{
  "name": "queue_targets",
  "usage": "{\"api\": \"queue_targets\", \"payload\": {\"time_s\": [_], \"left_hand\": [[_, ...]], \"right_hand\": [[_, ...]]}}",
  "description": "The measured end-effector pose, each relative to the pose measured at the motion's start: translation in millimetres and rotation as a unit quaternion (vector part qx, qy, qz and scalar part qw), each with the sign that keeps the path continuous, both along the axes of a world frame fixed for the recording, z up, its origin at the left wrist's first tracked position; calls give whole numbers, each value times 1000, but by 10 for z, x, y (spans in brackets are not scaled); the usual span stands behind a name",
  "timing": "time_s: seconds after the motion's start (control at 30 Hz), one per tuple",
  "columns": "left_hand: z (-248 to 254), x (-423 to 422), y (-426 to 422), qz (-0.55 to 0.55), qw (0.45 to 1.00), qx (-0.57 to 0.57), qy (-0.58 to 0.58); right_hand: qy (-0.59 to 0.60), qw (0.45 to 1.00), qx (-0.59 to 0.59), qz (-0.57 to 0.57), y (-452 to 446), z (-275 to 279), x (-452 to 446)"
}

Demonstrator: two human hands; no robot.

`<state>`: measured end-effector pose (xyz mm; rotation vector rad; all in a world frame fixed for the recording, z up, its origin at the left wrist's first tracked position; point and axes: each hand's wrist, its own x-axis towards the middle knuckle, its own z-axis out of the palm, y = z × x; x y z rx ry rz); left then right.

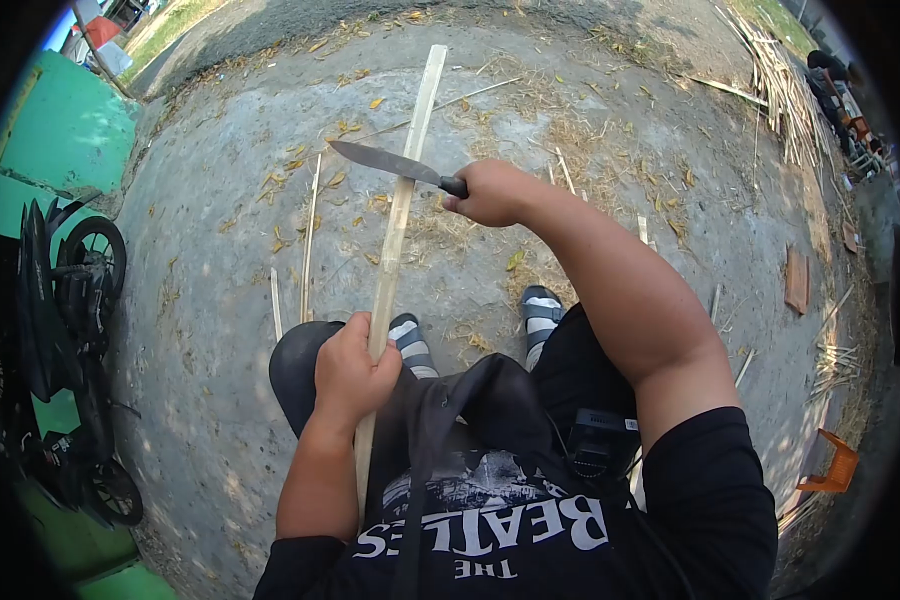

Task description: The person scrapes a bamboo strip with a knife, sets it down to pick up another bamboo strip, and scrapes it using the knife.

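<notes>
A long, pale bamboo strip [394, 240] runs up and away from the lap, tilted slightly to the right at its far end. My left hand [354, 370] is closed around its lower part. In my right hand [493, 193] is the dark handle of a large knife [385, 161], held in a closed grip. The blade points left and lies across the strip above my left hand, its tip well past the strip's left edge. Whether the edge cuts into the strip cannot be made out.
Thin strips [311, 235] and dry leaves lie on the concrete ground. A motorcycle [75, 270] stands at the left by a green wall [70, 125]. At the right are a pile of bamboo sticks [782, 95], a brick-coloured block [797, 280] and an orange object [832, 464].
</notes>
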<state>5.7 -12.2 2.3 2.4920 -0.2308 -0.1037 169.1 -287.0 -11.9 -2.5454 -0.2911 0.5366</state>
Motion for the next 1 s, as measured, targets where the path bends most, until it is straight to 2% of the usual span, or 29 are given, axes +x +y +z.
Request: {"api": "queue_targets", "payload": {"time_s": [0.07,0.13,0.17,0.27,0.3,0.33,0.4,0.5,0.6,0.67,0.8,0.87,1.0], "left_hand": [[-13,3,-12,-1,1000,5,3],[-15,2,-23,-2,1000,-7,4],[-13,-5,-23,-3,1000,-12,4],[30,-13,-12,2,999,-30,19],[30,-6,-1,2,999,-35,16],[15,-6,13,4,999,-39,12],[-12,-19,37,5,1000,-30,4],[-44,4,18,-3,1000,-15,-9],[-43,13,-5,-5,1000,-28,-2],[20,-8,-11,-7,999,-35,13],[-6,-14,41,-6,999,-53,-9],[-28,-9,70,0,998,-61,-4],[-20,11,55,0,997,-81,8]], "right_hand": [[15,990,-7,137,173,94,-172],[1,976,3,218,341,66,-328],[-3,975,24,222,364,67,-362],[13,991,32,133,179,45,-100],[-13,997,38,62,58,-21,11],[15,999,16,-27,-61,-26,104],[4,998,-8,-70,-238,-118,177],[23,999,21,12,-66,-108,10],[-29,980,11,198,267,13,-239],[-36,973,75,214,300,-60,-280],[-9,997,33,69,21,-155,52],[-5,998,56,-2,-84,-233,98],[-1,989,38,140,158,-59,-117]]}}
